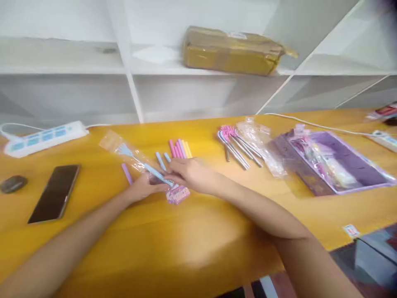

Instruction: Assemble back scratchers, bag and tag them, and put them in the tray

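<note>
My left hand [144,188] is closed around a clear plastic bag [138,159]. Inside it lies what looks like a light-blue back scratcher [151,169], its clawed head towards the upper left. At the bag's lower right end, the fingers of my right hand [190,174] pinch the plastic. Pink printed cards [178,194] show just below my fingers; whether they are in the bag I cannot tell. Behind my hands lie pink tubes [176,149], yellow tubes [186,149] and blue tubes [160,160]. A purple tube [127,174] rests beside my left hand.
Metal rods with pink heads [238,145] lie to the right, beside clear plastic bags [262,145]. A purple basket [366,188] holds packaged items. On the left are a phone [54,193], a dark mouse-like object [13,184] and a power strip [46,138]. A taped box [232,51] sits on the shelf.
</note>
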`<act>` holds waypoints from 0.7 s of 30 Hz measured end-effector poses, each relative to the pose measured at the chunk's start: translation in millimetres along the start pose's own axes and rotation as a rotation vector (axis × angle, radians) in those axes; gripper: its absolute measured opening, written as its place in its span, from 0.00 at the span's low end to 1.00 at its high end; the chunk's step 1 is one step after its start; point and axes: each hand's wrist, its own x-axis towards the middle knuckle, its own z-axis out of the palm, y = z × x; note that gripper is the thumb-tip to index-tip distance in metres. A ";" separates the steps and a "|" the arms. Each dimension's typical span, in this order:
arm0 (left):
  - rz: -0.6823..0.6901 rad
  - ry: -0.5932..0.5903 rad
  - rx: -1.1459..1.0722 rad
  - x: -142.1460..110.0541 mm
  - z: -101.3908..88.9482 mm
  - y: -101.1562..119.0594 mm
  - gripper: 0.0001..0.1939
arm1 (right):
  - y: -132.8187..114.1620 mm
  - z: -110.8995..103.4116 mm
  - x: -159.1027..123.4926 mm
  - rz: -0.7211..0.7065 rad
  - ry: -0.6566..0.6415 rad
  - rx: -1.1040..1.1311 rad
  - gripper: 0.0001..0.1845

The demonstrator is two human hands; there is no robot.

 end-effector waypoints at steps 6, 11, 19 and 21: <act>0.010 -0.005 0.031 1.2 1.8 -2.9 0.17 | -3.2 -13.8 1.1 0.224 -0.099 -0.046 0.20; 0.031 -0.053 0.052 0.8 2.0 -4.2 0.19 | 1.5 -25.9 -3.8 0.292 -0.307 -0.011 0.28; 0.012 -0.068 0.087 -1.1 0.9 -5.5 0.22 | 9.1 -21.6 -2.4 0.231 -0.400 0.107 0.28; 0.015 -0.087 0.088 -0.8 0.8 -5.9 0.22 | 10.9 -19.2 -0.9 0.211 -0.408 0.154 0.26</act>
